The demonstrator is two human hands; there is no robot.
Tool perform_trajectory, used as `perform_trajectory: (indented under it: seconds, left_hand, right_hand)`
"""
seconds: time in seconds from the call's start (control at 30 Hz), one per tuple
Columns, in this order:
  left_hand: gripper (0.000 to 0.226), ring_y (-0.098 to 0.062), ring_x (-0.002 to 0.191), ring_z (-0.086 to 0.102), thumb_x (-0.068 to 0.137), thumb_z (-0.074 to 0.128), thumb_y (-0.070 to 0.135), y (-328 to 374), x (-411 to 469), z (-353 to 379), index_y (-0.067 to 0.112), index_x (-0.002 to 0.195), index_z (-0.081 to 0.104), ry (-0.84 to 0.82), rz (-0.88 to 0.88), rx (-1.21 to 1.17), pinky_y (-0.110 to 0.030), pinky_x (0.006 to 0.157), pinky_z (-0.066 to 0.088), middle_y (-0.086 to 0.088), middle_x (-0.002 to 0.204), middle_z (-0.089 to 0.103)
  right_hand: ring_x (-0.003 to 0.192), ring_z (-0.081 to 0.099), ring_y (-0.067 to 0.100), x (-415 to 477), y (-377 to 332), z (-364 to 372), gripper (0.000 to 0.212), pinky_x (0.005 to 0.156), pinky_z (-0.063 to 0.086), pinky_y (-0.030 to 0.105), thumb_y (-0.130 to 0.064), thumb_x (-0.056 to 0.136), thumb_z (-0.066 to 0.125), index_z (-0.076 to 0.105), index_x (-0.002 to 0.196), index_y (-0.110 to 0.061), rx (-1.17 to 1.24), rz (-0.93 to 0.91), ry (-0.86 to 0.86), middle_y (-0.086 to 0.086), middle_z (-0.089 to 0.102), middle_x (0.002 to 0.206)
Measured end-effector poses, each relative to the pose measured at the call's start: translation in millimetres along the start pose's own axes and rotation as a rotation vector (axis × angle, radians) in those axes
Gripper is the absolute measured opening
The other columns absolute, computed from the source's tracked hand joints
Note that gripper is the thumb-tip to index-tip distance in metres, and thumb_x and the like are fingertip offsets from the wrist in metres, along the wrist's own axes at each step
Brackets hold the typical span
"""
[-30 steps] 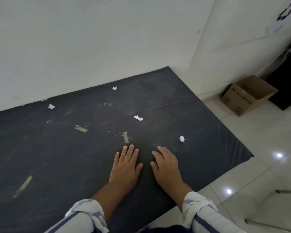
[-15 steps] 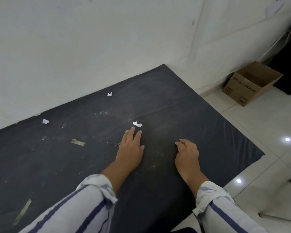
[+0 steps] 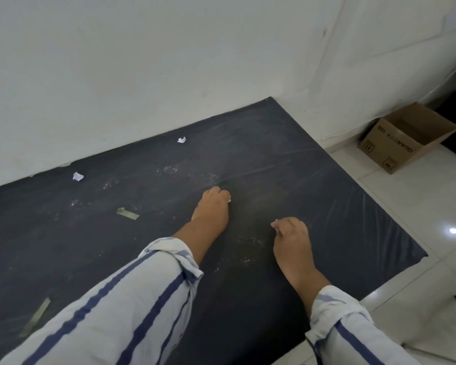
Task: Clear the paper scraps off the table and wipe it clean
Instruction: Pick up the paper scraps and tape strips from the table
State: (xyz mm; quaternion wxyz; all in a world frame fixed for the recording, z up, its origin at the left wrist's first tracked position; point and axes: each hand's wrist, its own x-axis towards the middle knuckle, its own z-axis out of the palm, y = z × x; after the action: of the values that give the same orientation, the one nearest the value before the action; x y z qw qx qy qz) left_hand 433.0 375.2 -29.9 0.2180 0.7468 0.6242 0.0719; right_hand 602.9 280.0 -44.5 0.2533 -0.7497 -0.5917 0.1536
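Note:
The black-covered table [image 3: 313, 185] has white dust smears across its middle. My left hand [image 3: 213, 206] rests on it with the fingers curled around a white paper scrap that shows at the fingertips. My right hand [image 3: 291, 235] is curled on another small white scrap, a bit of it peeking out at the finger ends. Two more crumpled white scraps lie near the wall: one scrap [image 3: 181, 139] at the back middle, another scrap [image 3: 78, 176] at the back left.
Two strips of tape stick to the table: a short tape strip [image 3: 127, 213] left of my left hand and a long strip [image 3: 36, 316] near the front left. An open cardboard box [image 3: 406, 138] stands on the white tiled floor at the right. The white wall borders the table's far edge.
Both hands lay flat and open a second ago. The left reached forward and closed on the middle scrap; the right moved right and closed on the scrap near the table's right side.

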Motion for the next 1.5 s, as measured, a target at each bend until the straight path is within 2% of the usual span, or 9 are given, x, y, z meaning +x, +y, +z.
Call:
perform_trajectory:
  seconds: [0.13, 0.23, 0.43, 0.6, 0.73, 1.0, 1.2, 1.4, 1.5]
  left_hand:
    - [0.029, -0.030, 0.106, 0.053, 0.094, 0.048, 0.010, -20, -34, 0, 0.015, 0.120, 0.059, -0.023, -0.139, -0.060, -0.038, 0.091, 0.044, -0.011, 0.117, 0.051]
    - [0.025, -0.029, 0.100, 0.057, 0.093, 0.048, 0.011, -43, -79, -3, 0.014, 0.113, 0.064, 0.071, -0.203, -0.147, -0.035, 0.089, 0.045, -0.010, 0.110, 0.054]
    - [0.030, -0.023, 0.103, 0.056, 0.099, 0.041, 0.019, -100, -179, -24, 0.019, 0.121, 0.060, 0.169, -0.360, -0.183, -0.027, 0.088, 0.042, -0.007, 0.114, 0.056]
    - [0.032, -0.022, 0.101, 0.057, 0.098, 0.042, 0.023, -152, -264, -45, 0.019, 0.127, 0.056, 0.280, -0.524, -0.215, -0.031, 0.087, 0.046, -0.006, 0.112, 0.057]
    - [0.032, -0.021, 0.111, 0.055, 0.096, 0.047, 0.024, -196, -326, -61, 0.017, 0.126, 0.055, 0.412, -0.606, -0.229, -0.031, 0.093, 0.043, -0.004, 0.120, 0.059]
    - [0.024, -0.020, 0.109, 0.052, 0.095, 0.049, 0.026, -285, -424, -81, 0.019, 0.113, 0.063, 0.516, -0.759, -0.156, -0.031, 0.087, 0.041, 0.000, 0.113, 0.063]
    - [0.024, -0.024, 0.111, 0.051, 0.094, 0.051, 0.028, -312, -442, -73, 0.022, 0.113, 0.065, 0.475, -0.723, -0.010, -0.035, 0.090, 0.037, 0.003, 0.113, 0.065]
    - [0.031, -0.019, 0.119, 0.045, 0.097, 0.046, 0.024, -322, -440, -60, 0.016, 0.124, 0.059, 0.456, -0.691, -0.172, -0.029, 0.101, 0.034, -0.001, 0.125, 0.056]
    - [0.034, -0.018, 0.122, 0.044, 0.098, 0.043, 0.025, -320, -440, -61, 0.017, 0.129, 0.055, 0.456, -0.680, -0.205, -0.029, 0.103, 0.033, 0.001, 0.128, 0.054]
  right_hand:
    - [0.090, 0.058, 0.029, -12, -39, 16, 0.022, 0.078, 0.044, 0.030, 0.010, 0.082, 0.054, 0.069, 0.094, -0.002, 0.081, -0.182, -0.039, 0.014, 0.065, 0.095]
    - [0.083, 0.060, 0.030, -28, -69, 38, 0.018, 0.072, 0.049, 0.033, 0.008, 0.078, 0.060, 0.069, 0.088, -0.005, 0.116, -0.304, -0.111, 0.012, 0.065, 0.088]
    - [0.073, 0.058, 0.029, -84, -137, 79, 0.014, 0.062, 0.048, 0.038, -0.005, 0.083, 0.052, 0.065, 0.086, -0.005, 0.226, -0.533, -0.332, 0.012, 0.059, 0.084]
    - [0.085, 0.057, 0.027, -140, -197, 105, 0.015, 0.069, 0.042, 0.031, -0.006, 0.088, 0.051, 0.065, 0.094, -0.010, 0.240, -0.663, -0.516, 0.009, 0.059, 0.094]
    - [0.092, 0.057, 0.026, -185, -249, 129, 0.020, 0.076, 0.045, 0.034, -0.008, 0.090, 0.048, 0.061, 0.103, -0.010, 0.259, -0.733, -0.620, 0.007, 0.059, 0.100]
    - [0.097, 0.057, 0.028, -270, -335, 177, 0.025, 0.084, 0.045, 0.035, -0.003, 0.088, 0.048, 0.063, 0.108, -0.007, 0.283, -0.722, -0.709, 0.011, 0.059, 0.107]
    - [0.119, 0.046, 0.027, -300, -355, 202, 0.031, 0.100, 0.039, 0.035, -0.003, 0.090, 0.045, 0.059, 0.117, -0.003, 0.158, -0.812, -0.698, 0.012, 0.053, 0.128]
    - [0.138, 0.027, 0.021, -312, -348, 210, 0.042, 0.112, 0.019, 0.027, -0.011, 0.096, 0.042, 0.040, 0.138, -0.009, -0.037, -0.879, -0.742, 0.007, 0.036, 0.147]
    - [0.141, 0.021, 0.019, -313, -344, 210, 0.044, 0.113, 0.016, 0.027, -0.015, 0.099, 0.038, 0.033, 0.142, -0.011, -0.032, -0.885, -0.754, 0.006, 0.030, 0.151]
